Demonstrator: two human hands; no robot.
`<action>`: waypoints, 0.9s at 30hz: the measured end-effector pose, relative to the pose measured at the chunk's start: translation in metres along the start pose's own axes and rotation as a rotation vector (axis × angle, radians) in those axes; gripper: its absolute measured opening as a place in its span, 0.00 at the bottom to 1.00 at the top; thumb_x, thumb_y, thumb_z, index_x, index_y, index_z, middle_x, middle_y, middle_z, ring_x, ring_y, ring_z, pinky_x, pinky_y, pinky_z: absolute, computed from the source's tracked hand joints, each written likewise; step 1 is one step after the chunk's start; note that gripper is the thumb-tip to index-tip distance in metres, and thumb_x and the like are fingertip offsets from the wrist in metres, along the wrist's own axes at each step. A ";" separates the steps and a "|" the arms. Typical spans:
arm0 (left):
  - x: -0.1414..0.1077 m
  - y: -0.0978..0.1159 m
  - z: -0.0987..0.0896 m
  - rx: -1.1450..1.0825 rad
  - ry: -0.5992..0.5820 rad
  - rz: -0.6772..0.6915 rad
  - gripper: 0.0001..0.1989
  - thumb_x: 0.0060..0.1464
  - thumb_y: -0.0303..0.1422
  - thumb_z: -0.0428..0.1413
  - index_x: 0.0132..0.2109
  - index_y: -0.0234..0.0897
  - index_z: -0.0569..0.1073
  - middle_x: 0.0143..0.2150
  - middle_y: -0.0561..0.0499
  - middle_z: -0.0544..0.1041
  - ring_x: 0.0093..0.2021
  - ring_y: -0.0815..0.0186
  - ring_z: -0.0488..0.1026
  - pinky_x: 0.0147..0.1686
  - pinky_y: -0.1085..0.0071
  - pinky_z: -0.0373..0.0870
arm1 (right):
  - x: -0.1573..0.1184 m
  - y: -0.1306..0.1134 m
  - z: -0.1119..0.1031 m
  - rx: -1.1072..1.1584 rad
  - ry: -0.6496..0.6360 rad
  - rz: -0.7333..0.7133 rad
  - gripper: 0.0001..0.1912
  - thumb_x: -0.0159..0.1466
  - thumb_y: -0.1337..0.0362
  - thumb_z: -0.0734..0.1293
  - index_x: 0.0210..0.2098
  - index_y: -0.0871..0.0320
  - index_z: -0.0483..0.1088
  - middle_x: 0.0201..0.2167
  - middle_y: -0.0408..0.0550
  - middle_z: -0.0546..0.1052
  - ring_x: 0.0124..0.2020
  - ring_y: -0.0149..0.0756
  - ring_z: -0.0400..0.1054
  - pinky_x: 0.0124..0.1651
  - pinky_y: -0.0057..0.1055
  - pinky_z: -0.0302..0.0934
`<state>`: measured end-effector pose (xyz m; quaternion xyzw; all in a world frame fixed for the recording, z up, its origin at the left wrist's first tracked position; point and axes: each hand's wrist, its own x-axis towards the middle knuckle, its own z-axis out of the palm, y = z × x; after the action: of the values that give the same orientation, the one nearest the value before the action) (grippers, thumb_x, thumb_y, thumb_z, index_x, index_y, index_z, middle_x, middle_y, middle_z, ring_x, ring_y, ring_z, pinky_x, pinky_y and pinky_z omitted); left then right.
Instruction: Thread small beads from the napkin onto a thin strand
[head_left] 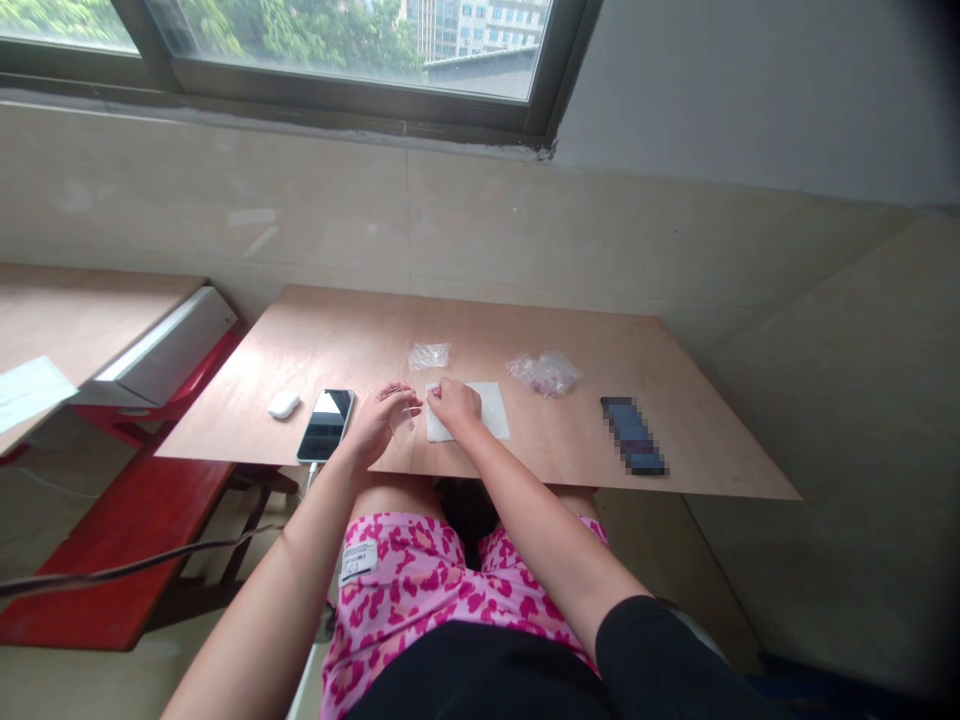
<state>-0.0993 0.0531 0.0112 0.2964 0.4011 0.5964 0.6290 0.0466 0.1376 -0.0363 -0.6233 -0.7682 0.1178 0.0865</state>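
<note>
My left hand (pixel 381 420) is over the table's near part, fingers curled around a small clear piece of plastic (pixel 406 424). Just right of it, my right hand (pixel 454 405) is closed in a pinch above a white sheet (pixel 493 410); what its fingers hold is too small to make out. Behind the hands lies a flat clear plastic bag (pixel 430 356). Further right is a heap of clear bags with small pink items (pixel 551 374).
On the wooden table (pixel 360 320), a phone with a cable (pixel 327 425) and a white case (pixel 283 405) lie left; a pixelated dark phone (pixel 634 436) lies right. A red bench (pixel 127 560) and another table (pixel 90 300) stand at left.
</note>
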 end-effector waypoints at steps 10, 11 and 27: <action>-0.002 0.002 0.001 -0.013 0.012 -0.007 0.11 0.50 0.31 0.68 0.39 0.37 0.75 0.37 0.51 0.76 0.39 0.64 0.76 0.42 0.67 0.72 | -0.004 0.001 -0.004 -0.009 -0.006 -0.013 0.14 0.72 0.57 0.62 0.46 0.55 0.76 0.43 0.53 0.81 0.45 0.44 0.76 0.45 0.32 0.64; -0.002 0.002 0.001 -0.011 0.013 -0.012 0.11 0.49 0.32 0.68 0.39 0.37 0.75 0.37 0.51 0.76 0.39 0.64 0.76 0.42 0.67 0.72 | -0.004 0.002 -0.005 -0.013 -0.004 -0.019 0.14 0.72 0.56 0.62 0.46 0.55 0.76 0.43 0.53 0.81 0.45 0.44 0.76 0.45 0.32 0.64; 0.003 -0.006 -0.005 0.081 0.001 0.029 0.11 0.50 0.33 0.67 0.38 0.36 0.75 0.37 0.50 0.77 0.39 0.64 0.77 0.44 0.67 0.72 | 0.002 0.002 -0.009 -0.057 -0.007 -0.061 0.16 0.73 0.54 0.62 0.47 0.58 0.77 0.42 0.56 0.82 0.44 0.46 0.78 0.46 0.33 0.66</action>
<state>-0.1006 0.0553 0.0031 0.3272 0.4207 0.5889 0.6076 0.0508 0.1409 -0.0288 -0.6014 -0.7902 0.0955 0.0694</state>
